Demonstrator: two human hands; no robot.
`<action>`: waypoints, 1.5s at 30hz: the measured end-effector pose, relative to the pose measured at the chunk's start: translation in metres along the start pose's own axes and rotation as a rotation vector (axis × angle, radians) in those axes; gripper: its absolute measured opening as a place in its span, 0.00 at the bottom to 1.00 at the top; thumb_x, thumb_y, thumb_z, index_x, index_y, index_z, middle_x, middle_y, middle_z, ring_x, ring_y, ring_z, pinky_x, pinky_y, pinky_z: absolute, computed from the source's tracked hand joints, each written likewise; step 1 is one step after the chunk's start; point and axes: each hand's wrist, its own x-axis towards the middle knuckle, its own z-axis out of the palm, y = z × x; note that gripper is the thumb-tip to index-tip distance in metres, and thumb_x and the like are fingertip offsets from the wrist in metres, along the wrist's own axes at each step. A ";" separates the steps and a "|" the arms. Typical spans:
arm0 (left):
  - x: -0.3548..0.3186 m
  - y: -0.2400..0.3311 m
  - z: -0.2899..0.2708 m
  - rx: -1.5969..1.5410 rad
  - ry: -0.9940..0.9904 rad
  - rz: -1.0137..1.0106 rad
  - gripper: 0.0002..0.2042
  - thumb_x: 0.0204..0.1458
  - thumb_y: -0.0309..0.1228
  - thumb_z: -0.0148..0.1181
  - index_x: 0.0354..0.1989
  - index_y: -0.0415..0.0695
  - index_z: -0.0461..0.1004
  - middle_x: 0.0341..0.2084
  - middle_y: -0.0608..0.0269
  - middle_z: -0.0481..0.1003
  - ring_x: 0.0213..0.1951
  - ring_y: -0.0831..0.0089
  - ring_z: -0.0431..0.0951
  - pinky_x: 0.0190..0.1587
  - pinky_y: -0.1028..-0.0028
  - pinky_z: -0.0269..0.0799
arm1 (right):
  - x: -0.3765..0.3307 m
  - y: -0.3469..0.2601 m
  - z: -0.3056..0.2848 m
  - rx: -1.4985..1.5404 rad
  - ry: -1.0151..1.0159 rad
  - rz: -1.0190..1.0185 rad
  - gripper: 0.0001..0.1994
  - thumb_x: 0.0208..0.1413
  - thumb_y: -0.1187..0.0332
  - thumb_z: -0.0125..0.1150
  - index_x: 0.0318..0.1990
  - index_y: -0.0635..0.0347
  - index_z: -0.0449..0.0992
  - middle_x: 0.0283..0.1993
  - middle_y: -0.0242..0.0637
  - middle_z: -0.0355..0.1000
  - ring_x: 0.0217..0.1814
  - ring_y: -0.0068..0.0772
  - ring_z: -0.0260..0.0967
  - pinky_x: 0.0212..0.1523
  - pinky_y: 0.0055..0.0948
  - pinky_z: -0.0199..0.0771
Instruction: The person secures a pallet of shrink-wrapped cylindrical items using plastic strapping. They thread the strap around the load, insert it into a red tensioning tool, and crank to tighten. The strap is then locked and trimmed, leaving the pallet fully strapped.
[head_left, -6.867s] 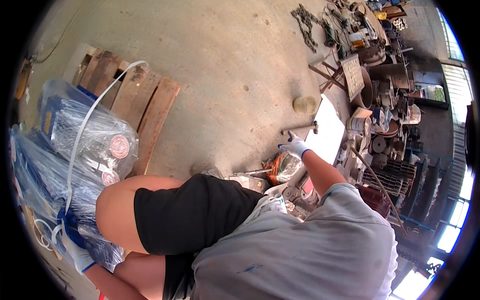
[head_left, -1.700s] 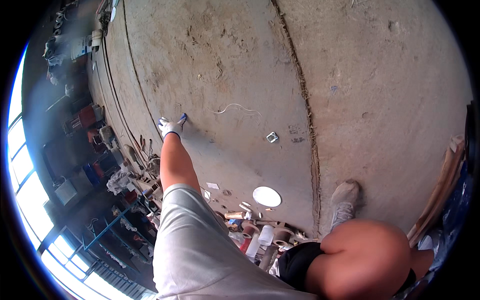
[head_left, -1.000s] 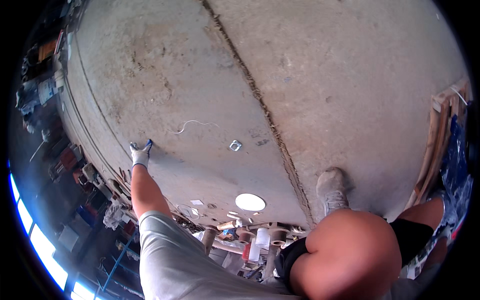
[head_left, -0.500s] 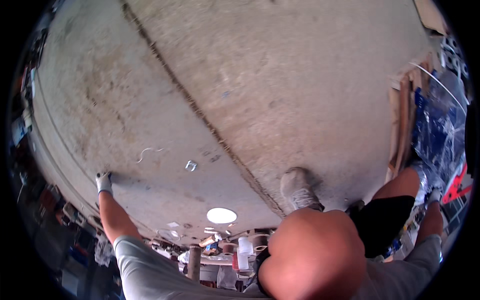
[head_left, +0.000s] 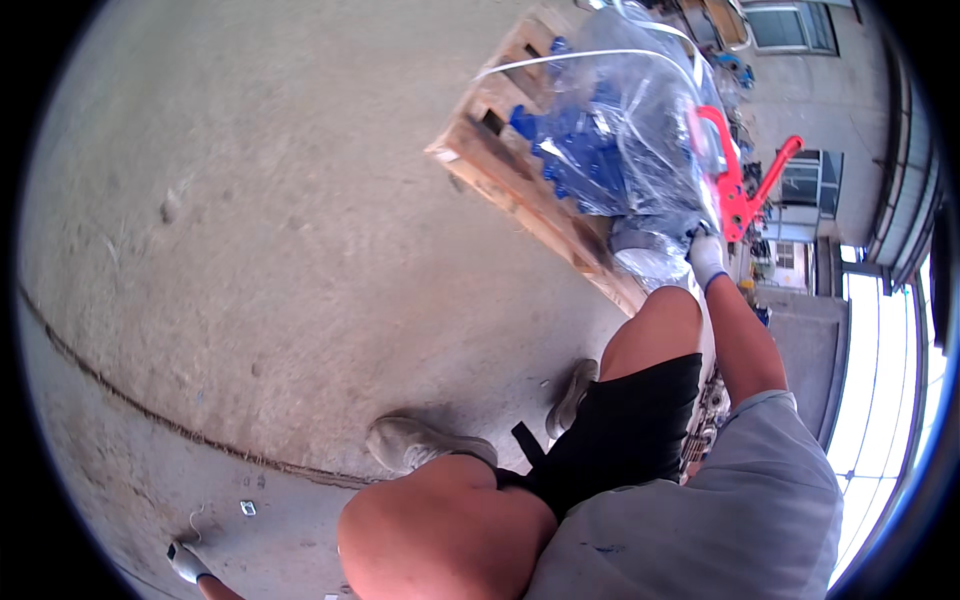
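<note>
My right hand, in a white glove with dark fingertips, reaches to a load in clear plastic wrap with blue parts inside. It touches the near end of the wrap, just beside a red tool with two long handles. Its fingertips are hidden against the wrap, so their grip cannot be made out. Far down at the lower left, my left hand, gloved alike, hangs near the floor. The left fingers are small and dark at the tips; whether they hold anything does not show.
The load rests on a wooden pallet; a white strap crosses it. My shoe stands on the concrete floor. A dark floor crack runs at left. A small shiny scrap lies near my left hand. Building windows are at right.
The view has swung to the right. The wrapped load, red tool and my right hand now show more fully, while my left hand appears closer to the lower left rim.
</note>
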 end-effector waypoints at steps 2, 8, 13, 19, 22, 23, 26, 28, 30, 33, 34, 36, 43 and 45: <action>-0.027 0.047 0.068 0.018 -0.101 0.037 0.16 0.63 0.42 0.59 0.41 0.42 0.86 0.38 0.55 0.85 0.39 0.59 0.84 0.42 0.59 0.79 | 0.040 0.039 -0.064 0.041 -0.075 -0.023 0.20 0.73 0.58 0.46 0.50 0.66 0.79 0.47 0.60 0.80 0.52 0.60 0.79 0.52 0.53 0.76; -0.070 0.126 0.029 0.300 -0.361 0.125 0.26 0.63 0.56 0.52 0.46 0.45 0.85 0.42 0.53 0.84 0.44 0.55 0.85 0.42 0.55 0.80 | 0.008 -0.005 -0.057 -0.578 -0.028 -0.672 0.12 0.59 0.71 0.51 0.44 0.64 0.80 0.37 0.54 0.82 0.39 0.54 0.82 0.52 0.56 0.75; -0.111 0.243 -0.009 -0.821 -0.317 0.063 0.12 0.62 0.35 0.64 0.51 0.48 0.80 0.35 0.68 0.80 0.36 0.74 0.79 0.32 0.69 0.69 | -0.006 -0.001 -0.060 0.049 0.173 -0.745 0.15 0.58 0.74 0.53 0.50 0.73 0.75 0.45 0.63 0.74 0.47 0.63 0.77 0.43 0.52 0.80; -0.473 0.543 -0.109 -0.754 -0.685 0.865 0.16 0.62 0.33 0.64 0.56 0.43 0.79 0.36 0.72 0.77 0.29 0.84 0.68 0.28 0.78 0.68 | 0.002 0.062 -0.068 0.532 0.265 -0.621 0.15 0.67 0.71 0.56 0.55 0.73 0.75 0.45 0.65 0.74 0.36 0.62 0.77 0.36 0.51 0.78; -0.686 0.611 -0.230 -0.712 -0.623 1.271 0.13 0.59 0.27 0.65 0.50 0.35 0.78 0.39 0.61 0.76 0.33 0.76 0.76 0.31 0.75 0.75 | 0.029 0.047 -0.114 0.567 0.573 -0.618 0.14 0.67 0.70 0.59 0.55 0.71 0.74 0.43 0.62 0.74 0.34 0.58 0.77 0.35 0.48 0.77; -0.752 0.629 -0.251 -0.584 -0.672 1.372 0.11 0.59 0.24 0.64 0.48 0.34 0.77 0.40 0.59 0.77 0.33 0.75 0.77 0.32 0.74 0.76 | 0.030 0.052 -0.149 0.690 0.542 -0.503 0.14 0.67 0.69 0.60 0.53 0.70 0.74 0.42 0.60 0.75 0.33 0.58 0.77 0.35 0.49 0.76; -0.912 0.668 -0.258 -0.293 -0.782 1.625 0.08 0.59 0.19 0.61 0.46 0.32 0.77 0.44 0.55 0.79 0.32 0.76 0.77 0.34 0.75 0.77 | 0.038 0.074 -0.188 1.209 0.263 -0.248 0.10 0.65 0.66 0.58 0.46 0.66 0.74 0.42 0.59 0.75 0.42 0.64 0.75 0.42 0.54 0.74; -1.014 0.693 -0.230 -0.336 -0.847 1.753 0.09 0.59 0.16 0.58 0.47 0.33 0.79 0.44 0.58 0.80 0.30 0.78 0.77 0.34 0.78 0.74 | 0.040 0.095 -0.159 1.277 0.417 -0.344 0.12 0.64 0.67 0.58 0.48 0.66 0.73 0.44 0.57 0.74 0.45 0.63 0.74 0.47 0.55 0.73; -1.084 0.712 -0.219 -0.283 -0.891 1.652 0.11 0.60 0.14 0.54 0.49 0.33 0.78 0.45 0.59 0.81 0.30 0.80 0.75 0.33 0.79 0.72 | 0.048 0.116 -0.145 1.310 0.475 -0.434 0.13 0.64 0.66 0.58 0.49 0.66 0.72 0.45 0.57 0.73 0.47 0.63 0.74 0.49 0.55 0.72; -1.139 0.743 -0.203 -0.505 -0.801 1.698 0.15 0.64 0.14 0.48 0.56 0.33 0.74 0.44 0.62 0.80 0.36 0.81 0.74 0.40 0.81 0.71 | 0.065 0.108 -0.148 1.376 0.426 -0.535 0.16 0.63 0.65 0.61 0.53 0.65 0.71 0.45 0.56 0.74 0.48 0.62 0.74 0.50 0.53 0.73; -1.150 0.754 -0.195 -0.616 -0.754 1.700 0.14 0.64 0.15 0.48 0.56 0.33 0.74 0.44 0.63 0.80 0.37 0.82 0.74 0.42 0.81 0.71 | 0.068 0.108 -0.155 1.410 0.353 -0.569 0.17 0.62 0.66 0.63 0.54 0.65 0.71 0.47 0.56 0.74 0.50 0.61 0.74 0.51 0.52 0.74; -1.169 0.770 -0.191 -0.555 -0.540 1.758 0.13 0.65 0.15 0.49 0.55 0.34 0.74 0.43 0.64 0.79 0.40 0.82 0.74 0.46 0.79 0.72 | 0.070 0.110 -0.162 1.430 0.345 -0.584 0.17 0.63 0.64 0.63 0.53 0.66 0.72 0.45 0.56 0.74 0.48 0.61 0.74 0.49 0.52 0.74; -1.200 0.781 -0.191 -0.461 -0.456 1.596 0.08 0.62 0.22 0.62 0.49 0.36 0.77 0.39 0.66 0.80 0.40 0.81 0.77 0.45 0.77 0.75 | 0.071 0.133 -0.165 1.488 0.230 -0.582 0.13 0.61 0.62 0.61 0.44 0.63 0.75 0.38 0.52 0.78 0.44 0.58 0.74 0.46 0.54 0.72; -1.198 0.781 -0.192 -0.413 -0.461 1.546 0.11 0.62 0.26 0.65 0.50 0.36 0.78 0.40 0.64 0.81 0.42 0.80 0.79 0.49 0.76 0.75 | 0.075 0.125 -0.154 1.487 0.244 -0.604 0.13 0.61 0.61 0.62 0.43 0.63 0.76 0.38 0.51 0.77 0.44 0.58 0.74 0.47 0.54 0.72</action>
